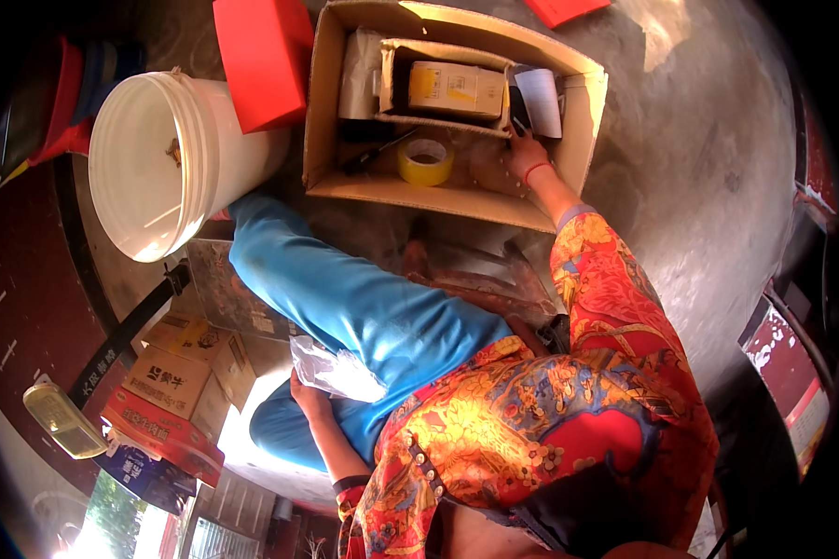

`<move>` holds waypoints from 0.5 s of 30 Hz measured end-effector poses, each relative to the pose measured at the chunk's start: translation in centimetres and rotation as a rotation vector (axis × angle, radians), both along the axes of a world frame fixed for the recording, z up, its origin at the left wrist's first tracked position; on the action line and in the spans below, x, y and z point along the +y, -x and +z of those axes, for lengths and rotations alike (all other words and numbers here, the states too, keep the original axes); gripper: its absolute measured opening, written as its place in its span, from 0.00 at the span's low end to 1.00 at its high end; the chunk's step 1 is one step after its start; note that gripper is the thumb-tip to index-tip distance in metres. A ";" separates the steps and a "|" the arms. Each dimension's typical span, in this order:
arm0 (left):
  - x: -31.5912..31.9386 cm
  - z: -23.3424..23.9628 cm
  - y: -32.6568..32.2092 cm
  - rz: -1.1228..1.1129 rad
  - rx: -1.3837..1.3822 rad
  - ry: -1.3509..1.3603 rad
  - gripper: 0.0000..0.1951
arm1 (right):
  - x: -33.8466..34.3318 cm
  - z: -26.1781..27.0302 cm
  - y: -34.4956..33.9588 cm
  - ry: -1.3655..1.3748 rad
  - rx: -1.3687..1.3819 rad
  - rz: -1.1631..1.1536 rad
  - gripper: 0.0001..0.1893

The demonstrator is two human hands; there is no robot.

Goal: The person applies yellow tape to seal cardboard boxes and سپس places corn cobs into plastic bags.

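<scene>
My left hand (pixel 309 397) holds a crumpled clear plastic bag (pixel 335 372) above my blue trousers. My right hand (pixel 526 152) reaches into a large open cardboard box (pixel 419 199), at the near right corner of a smaller cardboard box (pixel 447 126) inside it. A thin, pale thing shows at its fingertips; whether it is gripped is unclear. Within the smaller box lies a closed carton (pixel 456 89) with yellow print. Beside the small box, a white paper with writing (pixel 540 101) stands next to something dark. A yellow tape roll (pixel 425 162) and a dark slender tool (pixel 370 157) lie nearer me.
Left of the large box are a red box (pixel 264 66) and a white plastic bucket (pixel 217 133) tipped towards the camera. Stacked cartons (pixel 164 381) stand at lower left. Another red thing (pixel 566 8) lies at the top edge. Beneath the large box is a wooden frame (pixel 489 290).
</scene>
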State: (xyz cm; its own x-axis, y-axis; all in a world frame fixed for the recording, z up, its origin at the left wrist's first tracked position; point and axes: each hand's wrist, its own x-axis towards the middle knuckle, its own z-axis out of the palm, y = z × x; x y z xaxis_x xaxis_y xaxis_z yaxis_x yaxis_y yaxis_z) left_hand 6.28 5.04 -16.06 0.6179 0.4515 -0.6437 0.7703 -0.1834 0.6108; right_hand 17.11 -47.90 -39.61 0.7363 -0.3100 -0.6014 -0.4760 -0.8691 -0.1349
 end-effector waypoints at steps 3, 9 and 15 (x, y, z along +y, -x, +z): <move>1.3 -1.1 1.2 0.107 -0.015 0.071 0.14 | -1.5 0.9 -1.5 -0.009 0.062 0.091 0.49; -1.5 0.8 -0.9 -0.070 0.046 -0.082 0.15 | 0.0 0.1 -2.7 -0.019 0.018 -0.297 0.52; -0.5 0.0 -0.6 -0.132 0.016 -0.076 0.17 | 0.8 -1.3 -3.0 0.067 0.110 -0.263 0.56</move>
